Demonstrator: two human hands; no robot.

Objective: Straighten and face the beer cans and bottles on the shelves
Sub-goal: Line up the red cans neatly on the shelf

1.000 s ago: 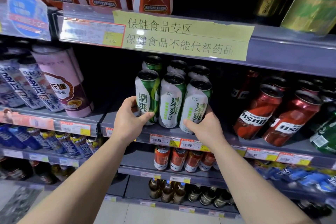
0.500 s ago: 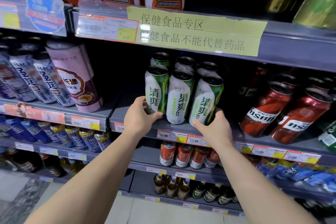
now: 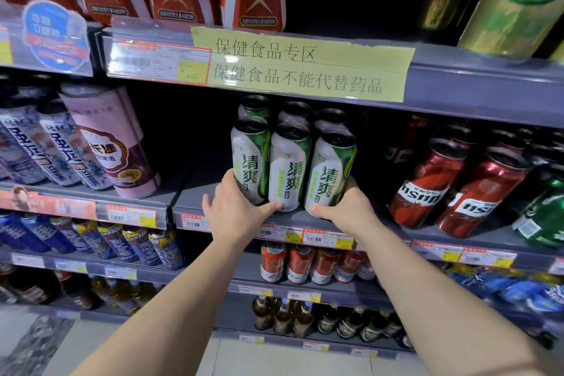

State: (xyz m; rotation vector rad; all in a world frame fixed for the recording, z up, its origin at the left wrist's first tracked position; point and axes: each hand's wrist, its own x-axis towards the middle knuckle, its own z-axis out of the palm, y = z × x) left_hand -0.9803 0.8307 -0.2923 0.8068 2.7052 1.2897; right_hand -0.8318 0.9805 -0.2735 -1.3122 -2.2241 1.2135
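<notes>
Three green-and-white beer cans stand in a front row on the grey shelf (image 3: 195, 210), labels facing me, with more of the same behind them. My left hand (image 3: 232, 214) wraps the base of the left can (image 3: 248, 156), its thumb reaching under the middle can (image 3: 288, 162). The base of the right can (image 3: 331, 168) sits in the grip of my right hand (image 3: 345, 210). Both forearms reach up from the bottom of the view.
Red cans (image 3: 427, 186) lean at the right, beside green bottles (image 3: 546, 214). A pink carton (image 3: 113, 143) and blue-white cans (image 3: 61, 156) stand at the left. A yellow paper sign (image 3: 305, 67) hangs on the upper shelf edge. Lower shelves hold small red cans (image 3: 299, 262) and brown bottles (image 3: 283, 317).
The three front cans now stand closer together and more upright. Both hands have slid lower to the cans' bases. The view has shifted slightly left and up.
</notes>
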